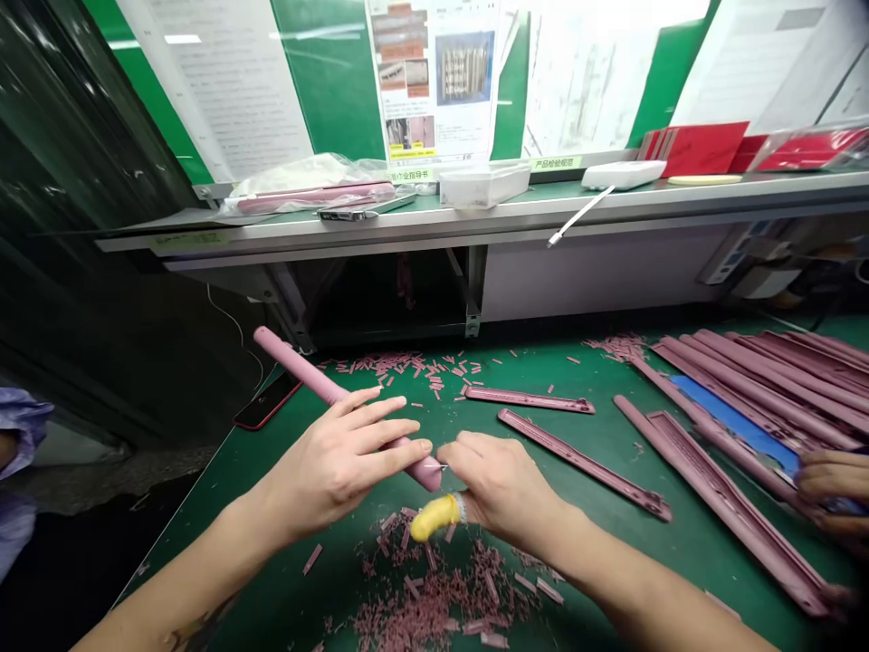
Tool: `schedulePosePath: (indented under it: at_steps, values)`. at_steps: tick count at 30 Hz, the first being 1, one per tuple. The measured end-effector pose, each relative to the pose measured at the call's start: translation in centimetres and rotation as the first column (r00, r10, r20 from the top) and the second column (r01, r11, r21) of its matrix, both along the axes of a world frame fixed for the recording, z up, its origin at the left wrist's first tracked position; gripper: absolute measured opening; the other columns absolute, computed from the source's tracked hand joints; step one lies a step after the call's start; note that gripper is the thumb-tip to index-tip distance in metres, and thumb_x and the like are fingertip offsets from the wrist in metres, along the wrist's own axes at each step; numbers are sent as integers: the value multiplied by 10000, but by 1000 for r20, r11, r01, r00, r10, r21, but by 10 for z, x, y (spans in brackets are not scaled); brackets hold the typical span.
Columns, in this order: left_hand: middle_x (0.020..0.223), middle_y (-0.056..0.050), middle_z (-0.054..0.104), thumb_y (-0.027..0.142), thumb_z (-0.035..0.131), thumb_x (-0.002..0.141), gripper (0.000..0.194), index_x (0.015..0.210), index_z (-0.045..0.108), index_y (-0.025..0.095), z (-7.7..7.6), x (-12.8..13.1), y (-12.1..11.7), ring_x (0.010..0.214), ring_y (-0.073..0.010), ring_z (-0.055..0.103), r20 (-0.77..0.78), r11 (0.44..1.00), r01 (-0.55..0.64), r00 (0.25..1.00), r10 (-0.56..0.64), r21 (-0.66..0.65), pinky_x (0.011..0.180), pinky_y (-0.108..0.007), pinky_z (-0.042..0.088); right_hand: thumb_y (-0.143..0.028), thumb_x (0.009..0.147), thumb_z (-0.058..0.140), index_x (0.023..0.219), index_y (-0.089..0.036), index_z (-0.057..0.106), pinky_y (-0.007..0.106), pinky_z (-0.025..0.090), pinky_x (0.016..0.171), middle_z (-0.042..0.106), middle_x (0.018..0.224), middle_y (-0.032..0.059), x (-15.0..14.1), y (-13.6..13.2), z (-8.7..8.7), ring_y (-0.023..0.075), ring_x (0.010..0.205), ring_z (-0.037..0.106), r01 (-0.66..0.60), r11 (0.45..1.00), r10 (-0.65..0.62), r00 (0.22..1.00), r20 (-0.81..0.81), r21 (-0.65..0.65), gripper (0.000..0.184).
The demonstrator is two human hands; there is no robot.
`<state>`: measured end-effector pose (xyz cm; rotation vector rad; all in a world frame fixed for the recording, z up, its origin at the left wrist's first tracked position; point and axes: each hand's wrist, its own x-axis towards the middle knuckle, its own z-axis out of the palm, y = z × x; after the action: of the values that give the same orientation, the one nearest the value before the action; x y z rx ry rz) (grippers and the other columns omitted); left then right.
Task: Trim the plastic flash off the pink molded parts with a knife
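My left hand [339, 453] is wrapped over a long pink plastic part [299, 367], which slants from upper left down to its rounded near end. My right hand [499, 480] is closed at that near end, with a yellow finger cot [434, 518] on its thumb. Between its fingers sits a thin metal blade [444, 466], mostly hidden, its tip at the part's end. Below both hands lies a heap of pink shavings and trimmed scraps [434, 593]. Two narrow pink plastic parts [529, 399] [584, 462] lie to the right, their hollow sides showing.
More pink parts [760, 380] are piled at the right, by a blue sheet [730, 421] and another person's hand [835, 484]. Pink scraps [407, 365] lie farther back. A phone [268, 400] rests at the table's left edge. A shelf [407, 222] crosses behind, a white cable [580, 215] hanging over it.
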<state>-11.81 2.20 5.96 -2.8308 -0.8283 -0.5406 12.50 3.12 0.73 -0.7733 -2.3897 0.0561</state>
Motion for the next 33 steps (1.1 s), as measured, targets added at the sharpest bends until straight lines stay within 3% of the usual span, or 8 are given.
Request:
schedulePosePath:
  at_steps: [4,7,11,14,22,26,33]
  values:
    - [1162,-49,685,119,508,887,503,1351,490,310,8,4,0,1219,-285,526,-52,999,27,998,-25,37,1089,-531,266,-410,995,368,660,-178,521,275,181,513,481,600,-6,-4,5,4,116,532,375,12,990,-17,999,31,141,435]
    - [1101,-58,702,116,519,880,497,1348,499,283,10,5,-1,1121,-270,591,-46,998,24,999,-22,54,1062,-501,315,-305,1006,327,654,-185,503,287,172,514,455,592,-6,-1,5,8,128,530,338,-20,984,16,1000,24,177,412]
    - [1022,-70,714,103,567,844,547,1356,490,281,6,7,-6,923,-239,654,73,999,-12,997,9,41,875,-412,473,-271,1011,300,641,-191,488,292,181,521,440,587,-3,3,3,10,136,535,326,-5,981,10,1000,-25,195,423]
    - [1044,-93,708,108,607,818,610,1388,451,256,-3,11,-15,894,-243,663,179,999,-49,983,45,16,763,-369,518,-266,1012,276,664,-188,510,295,196,525,461,602,7,5,2,10,140,548,342,21,983,-15,999,-35,185,426]
    - [1118,-92,693,176,596,836,508,1334,507,219,-12,27,-36,925,-243,687,316,964,-186,918,240,-192,771,-328,578,-232,991,310,679,-183,539,292,213,525,481,608,14,3,1,12,141,557,363,81,980,-71,996,-59,180,390]
    - [1151,-68,692,218,588,846,464,1306,550,251,-15,33,-41,945,-251,692,334,930,-260,879,339,-259,777,-333,591,-290,990,353,668,-183,534,291,207,527,480,600,13,0,4,10,138,560,370,133,972,-121,990,-70,195,384]
    - [1185,-27,682,264,609,833,486,1313,550,306,-27,40,-48,970,-267,689,400,844,-308,774,490,-439,761,-340,600,-212,952,385,612,-186,497,311,167,521,464,573,4,-4,6,-2,139,541,320,162,958,-150,986,-67,239,358]
